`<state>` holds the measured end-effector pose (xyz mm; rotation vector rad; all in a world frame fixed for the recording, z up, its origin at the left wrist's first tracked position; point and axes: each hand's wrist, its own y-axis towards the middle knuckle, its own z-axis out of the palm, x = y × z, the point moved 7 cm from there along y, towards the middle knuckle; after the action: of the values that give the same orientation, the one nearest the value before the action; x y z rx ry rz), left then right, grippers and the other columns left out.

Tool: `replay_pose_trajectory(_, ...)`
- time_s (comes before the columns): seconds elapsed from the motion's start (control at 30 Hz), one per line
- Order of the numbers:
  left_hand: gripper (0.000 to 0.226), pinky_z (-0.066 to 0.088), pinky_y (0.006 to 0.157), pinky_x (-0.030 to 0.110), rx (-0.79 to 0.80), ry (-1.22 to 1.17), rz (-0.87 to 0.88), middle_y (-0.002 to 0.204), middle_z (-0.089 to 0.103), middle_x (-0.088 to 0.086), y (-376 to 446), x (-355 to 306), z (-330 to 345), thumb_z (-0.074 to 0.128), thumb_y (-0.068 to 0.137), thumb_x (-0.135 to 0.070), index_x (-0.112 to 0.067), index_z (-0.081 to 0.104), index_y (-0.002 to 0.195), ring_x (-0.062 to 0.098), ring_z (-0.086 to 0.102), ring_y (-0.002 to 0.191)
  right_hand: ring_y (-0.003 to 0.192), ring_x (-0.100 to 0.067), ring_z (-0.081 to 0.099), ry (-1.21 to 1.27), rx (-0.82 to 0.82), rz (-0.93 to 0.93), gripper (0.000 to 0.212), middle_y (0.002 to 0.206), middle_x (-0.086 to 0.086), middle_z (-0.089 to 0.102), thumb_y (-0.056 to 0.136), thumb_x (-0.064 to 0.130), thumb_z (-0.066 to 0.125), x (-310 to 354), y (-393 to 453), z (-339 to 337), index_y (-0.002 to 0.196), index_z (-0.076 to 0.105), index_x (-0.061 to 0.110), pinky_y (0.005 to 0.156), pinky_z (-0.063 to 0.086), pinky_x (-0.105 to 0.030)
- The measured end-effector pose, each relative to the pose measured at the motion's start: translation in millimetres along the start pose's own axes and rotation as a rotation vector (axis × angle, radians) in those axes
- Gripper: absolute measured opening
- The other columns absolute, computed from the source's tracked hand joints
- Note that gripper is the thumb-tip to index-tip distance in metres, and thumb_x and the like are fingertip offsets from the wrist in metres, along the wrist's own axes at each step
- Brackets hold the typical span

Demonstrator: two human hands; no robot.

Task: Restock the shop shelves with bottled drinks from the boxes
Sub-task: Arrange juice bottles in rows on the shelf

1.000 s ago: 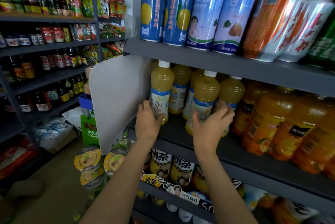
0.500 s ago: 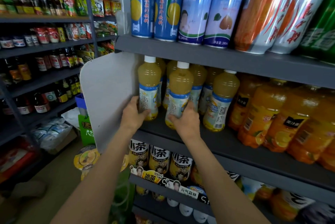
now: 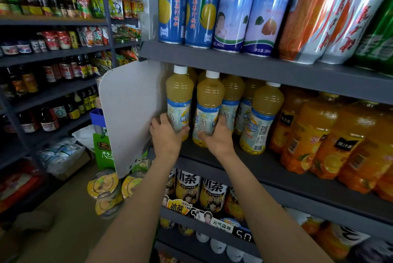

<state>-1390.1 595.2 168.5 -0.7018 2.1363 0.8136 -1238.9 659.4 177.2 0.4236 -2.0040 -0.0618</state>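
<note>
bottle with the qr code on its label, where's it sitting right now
In the head view, the QR-code bottle stands on the middle shelf, just right of the right hand, with the orange juice bottles on its other side.

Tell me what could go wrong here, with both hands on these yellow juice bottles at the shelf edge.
1. The bottle in the right hand looks tilted near the shelf edge; it might tip off.
2. The bottle gripped by the left hand stands close to the white divider and could bump it.
</note>
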Motion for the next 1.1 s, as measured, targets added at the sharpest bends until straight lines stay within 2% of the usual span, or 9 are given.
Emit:
replay_pose_trajectory(0.1,0.060,0.040,0.092,0.035,0.077,-0.125,0.076,0.124,0.053,0.015,4,-5,-1,0.073,0.078,-0.026,-0.007,0.046,0.129,0.030,0.049,0.117,0.121,-0.020,0.049,0.073,0.107,0.060,0.057,0.128,-0.006,0.053,0.080,0.004,0.068,-1,5,0,0.128,0.037,0.012,0.094,0.038,-0.024)
replay_pose_trajectory(0.17,0.067,0.040,0.094,0.031,0.203,-0.175,0.110,0.130,0.053,0.012,5,-4,0,0.067,0.083,-0.017,-0.010,0.033,0.140,0.027,0.049,0.121,0.123,-0.019,0.048,0.125,0.236,0.087,0.064,0.132,-0.005,0.052,0.079,0.003,0.069,-2,7,-1,0.133,0.036,0.015,0.099,0.038,-0.028)
replay_pose_trajectory(0.23,0.072,0.038,0.093,0.027,0.233,-0.191,0.124,0.133,0.052,0.011,3,-5,0,0.064,0.085,-0.014,-0.010,0.023,0.144,0.026,0.048,0.123,0.125,-0.019,0.046,0.050,0.286,0.055,0.067,0.135,-0.005,0.049,0.079,0.007,0.071,0,8,-2,0.135,0.035,0.016,0.101,0.037,-0.029)
replay_pose_trajectory(0.33,0.074,0.040,0.092,0.034,0.102,-0.141,0.175,0.128,0.049,0.015,-1,-7,-1,0.072,0.078,-0.025,-0.005,0.033,0.137,0.029,0.045,0.121,0.127,-0.023,0.041,-0.130,0.005,-0.059,0.075,0.134,-0.010,0.044,0.073,0.027,0.078,10,6,-8,0.133,0.036,0.009,0.102,0.036,-0.033)
replay_pose_trajectory(0.43,0.068,0.039,0.089,0.041,0.008,0.013,0.128,0.121,0.045,0.019,0,-6,-2,0.076,0.074,-0.029,-0.001,0.042,0.126,0.034,0.043,0.115,0.128,-0.028,0.035,-0.282,-0.224,-0.043,0.080,0.134,-0.014,0.038,0.071,0.037,0.077,15,0,-7,0.130,0.036,0.004,0.104,0.034,-0.036)
replay_pose_trajectory(0.57,0.057,0.041,0.085,0.040,0.058,0.048,0.153,0.119,0.048,0.017,6,-7,-4,0.072,0.078,-0.026,-0.002,0.046,0.123,0.033,0.048,0.111,0.119,-0.024,0.049,-0.092,-0.124,-0.064,0.064,0.125,-0.012,0.052,0.073,0.020,0.077,12,7,-4,0.124,0.042,0.004,0.096,0.042,-0.031)
replay_pose_trajectory(0.73,0.057,0.041,0.088,0.039,0.086,0.040,0.182,0.125,0.046,0.018,5,-7,-6,0.066,0.084,-0.023,-0.003,0.040,0.131,0.032,0.046,0.117,0.120,-0.021,0.051,0.112,0.057,0.022,0.068,0.129,-0.008,0.053,0.076,0.009,0.073,-1,10,-1,0.133,0.035,0.011,0.099,0.044,-0.034)
replay_pose_trajectory(0.9,0.073,0.040,0.092,0.043,0.036,0.035,0.116,0.127,0.042,0.017,-2,-1,-4,0.074,0.075,-0.027,-0.006,0.036,0.134,0.035,0.043,0.118,0.118,-0.024,0.047,-0.204,-0.230,-0.077,0.064,0.124,-0.012,0.048,0.073,0.025,0.078,8,-5,-7,0.124,0.044,0.004,0.094,0.042,-0.032)
replay_pose_trajectory(1.1,0.066,0.040,0.091,0.040,0.069,0.069,0.112,0.129,0.042,0.016,2,-4,0,0.068,0.081,-0.018,-0.008,0.035,0.137,0.033,0.046,0.118,0.116,-0.029,0.049,-0.285,-0.241,-0.028,0.057,0.123,-0.014,0.048,0.076,0.024,0.075,12,-4,1,0.118,0.045,0.003,0.093,0.047,-0.041)
